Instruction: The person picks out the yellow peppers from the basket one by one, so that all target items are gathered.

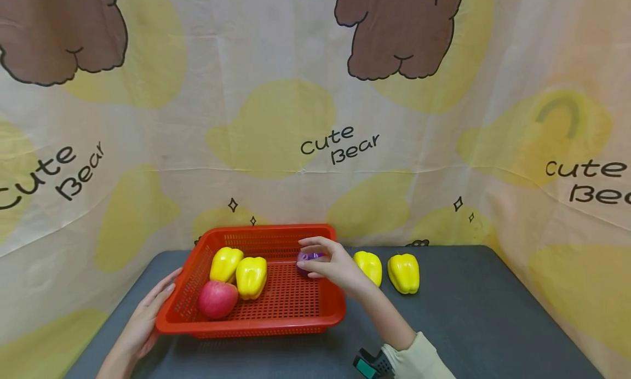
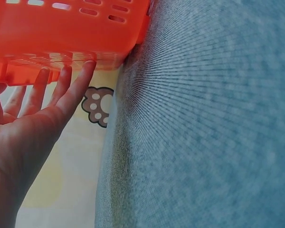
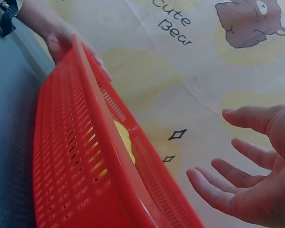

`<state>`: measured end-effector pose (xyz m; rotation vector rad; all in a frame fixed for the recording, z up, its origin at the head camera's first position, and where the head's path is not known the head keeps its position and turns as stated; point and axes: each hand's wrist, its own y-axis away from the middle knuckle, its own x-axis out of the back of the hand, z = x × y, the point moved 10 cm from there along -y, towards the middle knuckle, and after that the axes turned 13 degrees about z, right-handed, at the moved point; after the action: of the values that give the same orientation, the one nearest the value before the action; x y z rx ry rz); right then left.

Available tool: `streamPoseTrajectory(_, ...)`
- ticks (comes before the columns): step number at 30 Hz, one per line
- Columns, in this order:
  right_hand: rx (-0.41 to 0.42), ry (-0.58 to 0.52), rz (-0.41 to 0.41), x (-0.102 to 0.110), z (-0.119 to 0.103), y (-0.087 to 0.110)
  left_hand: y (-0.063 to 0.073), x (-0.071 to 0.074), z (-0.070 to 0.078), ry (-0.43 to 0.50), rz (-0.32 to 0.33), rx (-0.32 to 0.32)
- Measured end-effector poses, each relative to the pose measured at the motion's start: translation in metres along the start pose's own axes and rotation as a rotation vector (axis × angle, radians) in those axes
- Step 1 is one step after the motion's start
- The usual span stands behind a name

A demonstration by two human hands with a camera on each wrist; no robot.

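A red plastic basket [image 1: 286, 328] stands on the grey table, with two yellow bell peppers [image 1: 252, 278] and a pinkish-red apple [image 1: 217, 300] in its left half. My left hand [image 1: 147, 313] rests against the basket's left side; in the left wrist view its straight fingertips [image 2: 88, 66] touch the outer wall. Over the basket's right end is my right hand [image 1: 337, 266], above a shiny, rounded purple vegetable [image 1: 303, 265] that it partly hides. Seen from the right wrist, that hand [image 3: 256, 175] has its fingers spread with nothing between them.
Right of the basket, two more yellow bell peppers [image 1: 403, 274] lie on the grey tabletop [image 1: 473, 324], one partly behind my right wrist. A patterned cloth [image 1: 276, 127] with bears and lettering hangs behind and at the sides of the table.
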<state>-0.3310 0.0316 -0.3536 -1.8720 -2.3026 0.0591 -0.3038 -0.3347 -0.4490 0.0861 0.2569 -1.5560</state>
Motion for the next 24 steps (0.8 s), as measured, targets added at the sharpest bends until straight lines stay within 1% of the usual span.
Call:
streamPoseTrajectory(11, -0.056, 0.015, 0.012, -0.012, 0.004, -0.014, -0.001, 0.002, -0.001, -0.028, 0.018, 0.017)
streamPoseTrajectory(18, -0.091, 0.03, -0.001, -0.024, 0.006, -0.022, 0.0, 0.001, -0.001, -0.014, -0.001, 0.009)
streamPoseTrajectory(24, -0.137, 0.034, 0.001, -0.031, 0.01, -0.028, 0.0, 0.001, -0.001, -0.02, 0.009, 0.013)
